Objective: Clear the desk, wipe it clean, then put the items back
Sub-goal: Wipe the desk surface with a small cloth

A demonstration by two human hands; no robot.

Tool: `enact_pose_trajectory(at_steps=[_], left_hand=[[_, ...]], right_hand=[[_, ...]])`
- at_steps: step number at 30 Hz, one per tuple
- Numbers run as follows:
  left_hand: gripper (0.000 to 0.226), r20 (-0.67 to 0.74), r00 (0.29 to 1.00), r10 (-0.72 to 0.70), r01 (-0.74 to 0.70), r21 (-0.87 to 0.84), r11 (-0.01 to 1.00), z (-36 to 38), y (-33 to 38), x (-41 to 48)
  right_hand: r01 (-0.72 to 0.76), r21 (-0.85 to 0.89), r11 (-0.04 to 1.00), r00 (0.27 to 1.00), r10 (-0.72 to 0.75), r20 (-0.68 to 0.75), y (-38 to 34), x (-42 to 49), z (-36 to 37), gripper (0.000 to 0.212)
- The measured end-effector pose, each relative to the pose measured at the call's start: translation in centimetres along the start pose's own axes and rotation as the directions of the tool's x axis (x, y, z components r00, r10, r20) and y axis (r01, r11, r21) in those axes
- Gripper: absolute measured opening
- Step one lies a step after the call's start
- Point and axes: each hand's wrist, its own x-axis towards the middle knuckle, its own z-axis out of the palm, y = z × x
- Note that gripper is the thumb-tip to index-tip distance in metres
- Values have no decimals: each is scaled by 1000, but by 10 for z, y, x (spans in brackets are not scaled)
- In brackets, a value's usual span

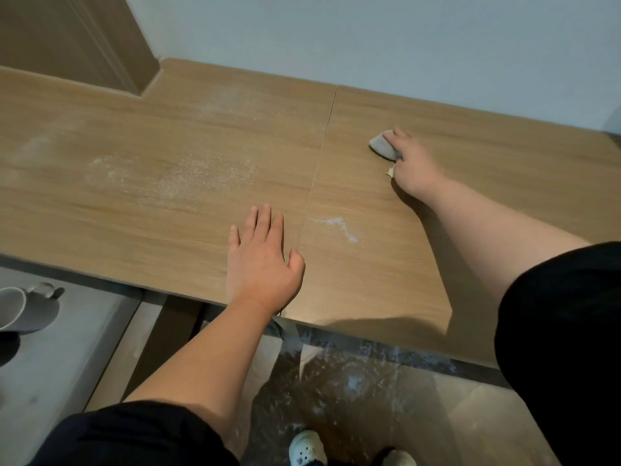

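**A:** One cloth (381, 146), grey and wadded into a rounded wedge, lies on the desk (504, 169) out at two o'clock, near the back wall (369, 38).

**B:** What has hold of it?

**A:** The right hand (411, 163), arm stretched long and low across the top. Its fingers curl over the wad and press it to the wood, and a pale scrap pokes out under the palm. Whether it is fabric or paper I cannot tell from here.

**B:** And the other?

**A:** The left hand (262, 260) lies flat near the middle, palm down, fingers straight and slightly spread, holding nothing. Its wrist crosses the front edge toward six o'clock.

**B:** Room to sweep?

**A:** Plenty. The top is a wide run of matte wood-grain, two slabs meeting at a thin seam (319, 156) that runs twelve to six just right of the left hand. White powder (188, 176) speckles the left slab toward ten o'clock, and a short streak (336, 225) sits just past the seam. A wooden panel (67, 38) boxes in the eleven o'clock corner.

**B:** Beyond the edge?

**A:** At eight o'clock a grey mug (20, 309) rests on a grey surface (67, 364) lower than the desk. At six o'clock a pale shoe (307, 449) stands on a glossy, powder-flecked floor (437, 415).
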Motion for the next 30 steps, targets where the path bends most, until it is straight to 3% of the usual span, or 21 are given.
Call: enact_pose_trajectory(at_steps=[3, 11, 26, 30], left_hand=[[67, -4, 1000, 1, -1, 0, 1000, 1, 0, 0], [64, -9, 1000, -3, 3, -9, 1000, 0, 0, 0], [63, -38, 999, 4, -5, -22, 1000, 2, 1, 1], [63, -37, 999, -2, 2, -1, 1000, 4, 0, 2]], right_hand=[[16, 7, 1000, 1000, -16, -12, -7, -6, 10, 64], [279, 49, 959, 947, -283, 148, -27, -36, 34, 45], [363, 167, 917, 860, -398, 318, -39, -123, 45, 53], [402, 192, 895, 843, -444, 303, -29, -169, 46, 57]])
